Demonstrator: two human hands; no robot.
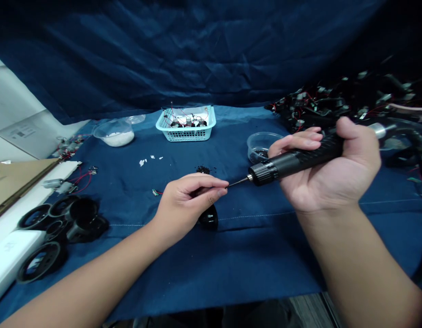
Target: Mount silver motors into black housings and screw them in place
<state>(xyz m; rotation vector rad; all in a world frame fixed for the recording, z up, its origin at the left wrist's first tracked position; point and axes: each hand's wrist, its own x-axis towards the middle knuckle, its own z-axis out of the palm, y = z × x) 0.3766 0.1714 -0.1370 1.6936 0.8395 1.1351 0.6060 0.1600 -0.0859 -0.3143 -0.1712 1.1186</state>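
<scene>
My right hand [333, 168] is wrapped round a black electric screwdriver [299, 157], held nearly level with its thin bit pointing left. My left hand [193, 200] pinches at the tip of that bit with thumb and forefinger; whatever is between the fingertips is too small to make out. Below the left hand sits a black rounded part [209, 218], partly hidden by the fingers. Just beyond the left hand lies a small heap of tiny black screws [204, 170] on the blue cloth [251, 264].
A light blue basket [185, 134] holds wired parts at the back. Clear tubs stand left [114, 134] and right [256, 145]. Black ring-shaped housings [43, 262] lie at left, near small motors [65, 187]. Wired black parts [320, 107] pile up at right, near the screwdriver's cable [420, 150].
</scene>
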